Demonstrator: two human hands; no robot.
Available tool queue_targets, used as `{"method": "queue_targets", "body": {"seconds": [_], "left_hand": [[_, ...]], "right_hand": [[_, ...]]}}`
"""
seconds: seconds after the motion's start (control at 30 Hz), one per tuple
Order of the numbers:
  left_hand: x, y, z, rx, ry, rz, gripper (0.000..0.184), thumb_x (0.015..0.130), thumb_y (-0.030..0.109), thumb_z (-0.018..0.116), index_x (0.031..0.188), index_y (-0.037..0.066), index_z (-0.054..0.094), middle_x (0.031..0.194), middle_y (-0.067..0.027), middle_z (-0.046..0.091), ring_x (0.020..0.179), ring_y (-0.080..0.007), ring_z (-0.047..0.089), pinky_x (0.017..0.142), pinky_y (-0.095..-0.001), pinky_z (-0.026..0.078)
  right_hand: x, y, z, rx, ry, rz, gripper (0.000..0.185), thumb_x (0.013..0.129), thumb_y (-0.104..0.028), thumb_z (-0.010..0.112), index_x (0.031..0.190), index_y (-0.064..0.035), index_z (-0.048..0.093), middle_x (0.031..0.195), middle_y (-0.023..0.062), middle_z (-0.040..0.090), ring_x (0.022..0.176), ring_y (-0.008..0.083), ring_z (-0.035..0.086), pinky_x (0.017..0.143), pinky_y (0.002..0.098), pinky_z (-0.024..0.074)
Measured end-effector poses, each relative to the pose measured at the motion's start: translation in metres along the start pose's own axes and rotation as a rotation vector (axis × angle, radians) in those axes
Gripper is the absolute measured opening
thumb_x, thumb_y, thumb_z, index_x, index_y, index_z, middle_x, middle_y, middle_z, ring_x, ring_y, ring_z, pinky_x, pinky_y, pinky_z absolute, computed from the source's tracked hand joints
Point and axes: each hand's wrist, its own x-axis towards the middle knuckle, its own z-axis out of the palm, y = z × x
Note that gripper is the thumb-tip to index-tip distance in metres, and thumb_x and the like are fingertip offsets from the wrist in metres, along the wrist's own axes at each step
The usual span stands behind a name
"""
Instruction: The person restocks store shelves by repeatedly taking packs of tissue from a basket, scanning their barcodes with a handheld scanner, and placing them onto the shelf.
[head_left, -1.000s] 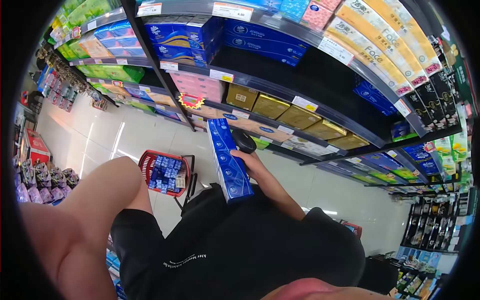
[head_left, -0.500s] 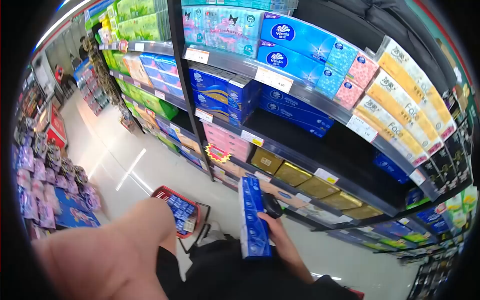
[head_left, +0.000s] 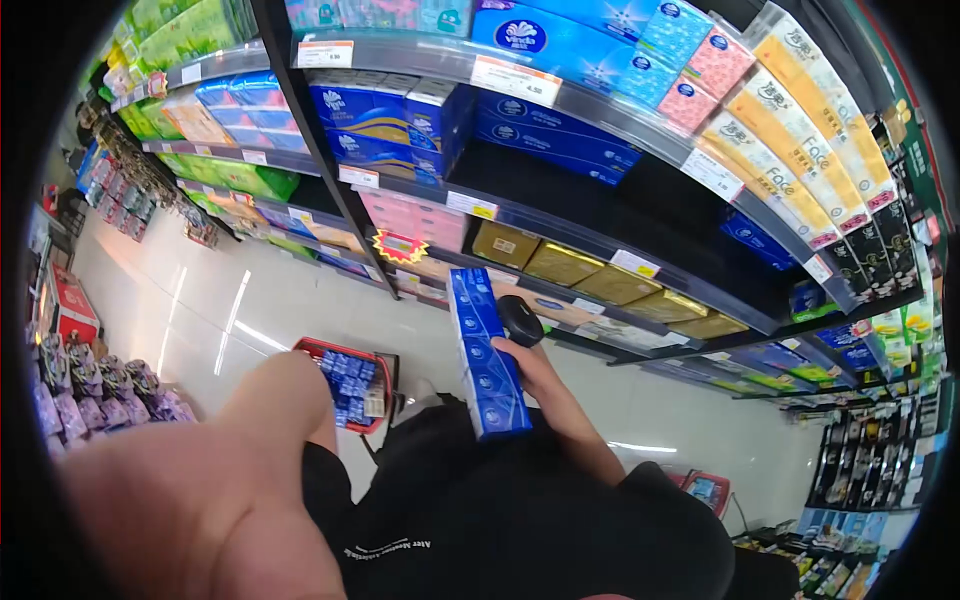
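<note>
In front of my body, my right hand is closed around a long blue pack of tissues, held upright with its narrow printed side toward me. A black rounded object sits against that hand; its kind is unclear. On the left my raised bare left arm bends close to the camera, and its hand and fingers lie outside the view. Below the elbow a red shopping basket on the floor holds several blue packs.
Shelves ahead carry blue tissue boxes, gold boxes and yellow-white Face packs. Purple packaged goods hang at left. Another red basket stands at lower right. Tiled floor stretches away to the left.
The view has tilted downward and turned, so the shelves sit higher and further left. The tissue pack stays in my right hand. A second red basket shows more fully at lower right.
</note>
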Motion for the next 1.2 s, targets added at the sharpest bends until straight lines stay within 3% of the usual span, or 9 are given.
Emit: {"method": "queue_targets", "body": {"seconds": [0.13,0.2,0.27,0.4,0.47,0.7,0.93,1.03,1.2], "left_hand": [[-0.017,-0.010,0.036,-0.057,-0.038,0.010,0.023,0.091,0.015,0.047,0.111,0.007,0.055,0.103,-0.0130,0.056,0.097,-0.0341,0.057,0.098,-0.0562,0.038],[-0.091,0.003,0.028,0.243,-0.007,-0.336,0.030,0.086,0.025,0.064,0.095,0.005,0.044,0.090,-0.0111,0.052,0.077,-0.0264,0.053,0.081,-0.0414,0.051],[-0.155,0.019,0.009,0.045,-0.317,-0.982,0.029,0.085,0.004,0.064,0.110,0.001,0.049,0.103,-0.0127,0.058,0.091,-0.0266,0.060,0.087,-0.0407,0.050],[-0.314,0.067,-0.078,0.040,-1.125,-1.856,0.051,0.094,0.016,0.064,0.136,-0.002,0.041,0.132,-0.0160,0.051,0.117,-0.0243,0.055,0.102,-0.0368,0.043],[-0.325,0.089,-0.083,-0.385,-0.598,-2.371,0.049,0.094,0.015,0.066,0.134,0.000,0.044,0.127,-0.0143,0.056,0.114,-0.0219,0.057,0.097,-0.0355,0.047],[-0.331,0.058,-0.112,-0.291,-0.198,-2.594,0.041,0.089,0.008,0.067,0.126,0.001,0.052,0.107,-0.0102,0.066,0.092,-0.0196,0.067,0.081,-0.0364,0.056],[-0.366,0.008,-0.152,-0.636,0.360,-2.680,0.082,0.090,0.072,0.043,0.136,0.005,0.047,0.084,-0.0070,0.062,0.072,-0.0211,0.063,0.063,-0.0367,0.053],[-0.361,-0.011,-0.151,-1.291,0.328,-2.433,0.083,0.090,0.073,0.037,0.131,0.003,0.054,0.078,-0.0098,0.063,0.064,-0.0227,0.063,0.054,-0.0366,0.052],[-0.341,-0.014,-0.131,-0.971,0.187,-2.456,0.089,0.086,0.078,0.037,0.130,0.003,0.054,0.065,-0.0064,0.053,0.049,-0.0196,0.051,0.044,-0.0317,0.040]], "right_hand": [[0.010,-0.003,0.016,-0.078,-0.002,-0.013,0.055,0.083,-0.013,0.073,0.132,-0.0038,0.052,0.106,0.0085,0.067,0.093,0.0167,0.066,0.080,0.0313,0.0543],[0.020,0.001,0.024,-0.110,0.009,-0.070,0.055,0.082,-0.012,0.075,0.131,-0.0035,0.053,0.106,0.0087,0.067,0.092,0.0166,0.066,0.080,0.0315,0.0540],[0.025,-0.003,0.034,-0.189,0.035,-0.071,0.054,0.079,-0.010,0.077,0.129,-0.0047,0.057,0.104,0.0080,0.067,0.089,0.0166,0.065,0.079,0.0309,0.0527],[0.029,-0.010,0.068,-0.260,0.061,-0.174,0.051,0.077,-0.012,0.080,0.124,-0.0049,0.060,0.103,0.0059,0.068,0.090,0.0140,0.065,0.080,0.0306,0.0518],[0.033,-0.015,0.086,-0.310,0.057,-0.242,0.052,0.077,-0.012,0.081,0.124,-0.0042,0.060,0.105,0.0062,0.067,0.092,0.0138,0.064,0.081,0.0308,0.0517],[0.034,-0.003,0.136,-0.640,0.102,-0.414,0.052,0.076,-0.022,0.084,0.117,-0.0024,0.061,0.107,0.0081,0.067,0.096,0.0152,0.062,0.084,0.0322,0.0508],[0.018,-0.009,0.136,-0.546,-0.071,-0.265,0.026,0.085,-0.013,0.074,0.107,-0.0035,0.064,0.086,0.0023,0.069,0.070,0.0067,0.060,0.059,0.0241,0.0474],[0.020,-0.011,0.118,-0.635,-0.171,-0.252,0.019,0.085,-0.006,0.069,0.102,-0.0033,0.063,0.079,0.0016,0.067,0.063,0.0058,0.058,0.052,0.0228,0.0444],[0.021,-0.033,0.123,-0.657,-0.241,-0.192,0.037,0.081,-0.003,0.072,0.114,-0.0011,0.057,0.081,0.0042,0.067,0.068,0.0084,0.061,0.058,0.0246,0.0478]]}}
